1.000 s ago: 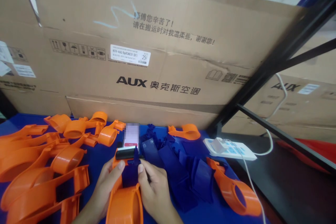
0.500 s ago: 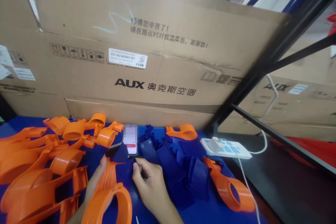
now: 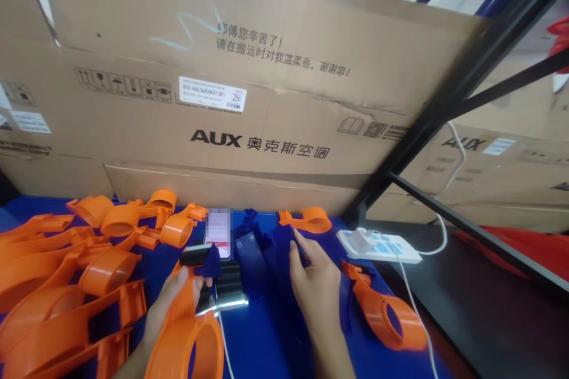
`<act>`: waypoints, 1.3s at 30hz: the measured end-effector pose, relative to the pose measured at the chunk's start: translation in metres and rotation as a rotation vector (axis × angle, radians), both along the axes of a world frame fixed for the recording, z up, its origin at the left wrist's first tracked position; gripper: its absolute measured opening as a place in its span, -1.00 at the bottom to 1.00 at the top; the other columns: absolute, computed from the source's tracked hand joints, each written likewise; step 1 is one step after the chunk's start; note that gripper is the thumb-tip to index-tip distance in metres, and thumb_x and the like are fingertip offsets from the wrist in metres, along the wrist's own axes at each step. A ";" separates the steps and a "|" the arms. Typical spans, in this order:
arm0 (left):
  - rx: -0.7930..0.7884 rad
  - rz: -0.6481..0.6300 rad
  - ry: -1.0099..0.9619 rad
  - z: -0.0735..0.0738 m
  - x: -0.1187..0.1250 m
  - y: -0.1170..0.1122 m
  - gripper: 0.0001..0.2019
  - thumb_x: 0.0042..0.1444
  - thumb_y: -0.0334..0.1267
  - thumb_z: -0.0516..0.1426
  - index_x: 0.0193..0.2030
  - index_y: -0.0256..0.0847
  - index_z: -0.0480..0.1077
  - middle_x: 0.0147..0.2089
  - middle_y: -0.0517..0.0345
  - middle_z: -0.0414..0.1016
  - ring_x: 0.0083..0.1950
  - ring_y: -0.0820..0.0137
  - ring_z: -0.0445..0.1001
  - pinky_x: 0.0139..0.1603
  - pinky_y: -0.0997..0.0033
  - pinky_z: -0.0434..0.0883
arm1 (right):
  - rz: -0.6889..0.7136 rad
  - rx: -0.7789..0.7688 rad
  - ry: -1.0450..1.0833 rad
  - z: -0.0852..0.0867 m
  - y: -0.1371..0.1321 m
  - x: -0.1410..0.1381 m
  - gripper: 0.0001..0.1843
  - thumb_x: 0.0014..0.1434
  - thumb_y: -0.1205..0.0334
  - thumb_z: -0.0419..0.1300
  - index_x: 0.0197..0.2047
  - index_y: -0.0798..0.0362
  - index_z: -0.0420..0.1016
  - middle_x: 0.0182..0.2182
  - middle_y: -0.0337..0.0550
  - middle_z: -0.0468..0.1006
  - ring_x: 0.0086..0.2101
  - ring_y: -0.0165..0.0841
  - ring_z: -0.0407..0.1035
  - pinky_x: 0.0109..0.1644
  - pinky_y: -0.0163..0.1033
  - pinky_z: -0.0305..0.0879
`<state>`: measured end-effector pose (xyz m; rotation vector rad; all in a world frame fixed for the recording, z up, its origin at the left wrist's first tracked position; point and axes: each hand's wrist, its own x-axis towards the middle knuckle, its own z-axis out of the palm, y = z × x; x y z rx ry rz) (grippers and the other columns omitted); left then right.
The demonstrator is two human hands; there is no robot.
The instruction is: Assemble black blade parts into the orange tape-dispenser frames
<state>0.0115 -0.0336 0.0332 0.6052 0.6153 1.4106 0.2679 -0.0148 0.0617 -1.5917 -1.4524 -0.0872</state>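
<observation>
In my left hand is an orange tape dispenser, its ring toward me. A black toothed part tops it, and a small dark blue flap hangs beside that. My right hand is over the dark blue flat pieces to the right. Its thumb and index fingertip come together at the edge of a dark blue piece. Behind the dispenser lies a phone with a lit screen. A black object with a shiny edge sits just right of my left hand.
Several orange dispensers crowd the left side. Another lies at the back, one more at the right. A white power strip with cables sits near the black rack post. A large cardboard box stands behind.
My right hand has moved right, away from beside the dispenser to the dark blue pieces. The black object with the shiny edge and a white cable now show. My left hand keeps the dispenser.
</observation>
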 end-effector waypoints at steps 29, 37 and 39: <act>0.168 -0.129 0.466 -0.013 0.005 -0.004 -0.71 0.36 -0.01 0.15 -0.29 -0.15 0.39 -0.59 0.28 0.40 -0.56 0.43 0.32 -0.41 0.43 0.27 | 0.663 0.228 -0.076 -0.011 -0.024 -0.068 -0.44 0.24 0.19 0.38 0.28 0.07 0.45 -0.16 -0.01 0.68 -0.22 -0.20 0.56 -0.12 -0.04 0.57; 0.113 -0.062 0.578 -0.004 0.004 -0.002 -0.61 0.28 0.03 0.22 -0.47 -0.14 0.38 -0.70 0.29 0.33 -0.63 0.45 0.21 -0.47 0.43 0.21 | 0.649 0.219 -0.289 -0.018 -0.028 -0.070 -0.35 0.40 0.30 0.12 0.50 0.16 0.15 -0.23 0.03 0.69 -0.31 -0.18 0.58 -0.21 -0.05 0.61; 0.115 -0.053 0.586 -0.003 0.004 -0.003 -0.59 0.27 0.04 0.23 -0.52 -0.14 0.36 -0.70 0.28 0.33 -0.62 0.45 0.23 -0.47 0.43 0.22 | 0.647 0.201 -0.340 -0.016 -0.029 -0.070 -0.32 0.42 0.33 0.08 0.54 0.19 0.05 -0.23 0.04 0.69 -0.30 -0.18 0.58 -0.25 -0.09 0.60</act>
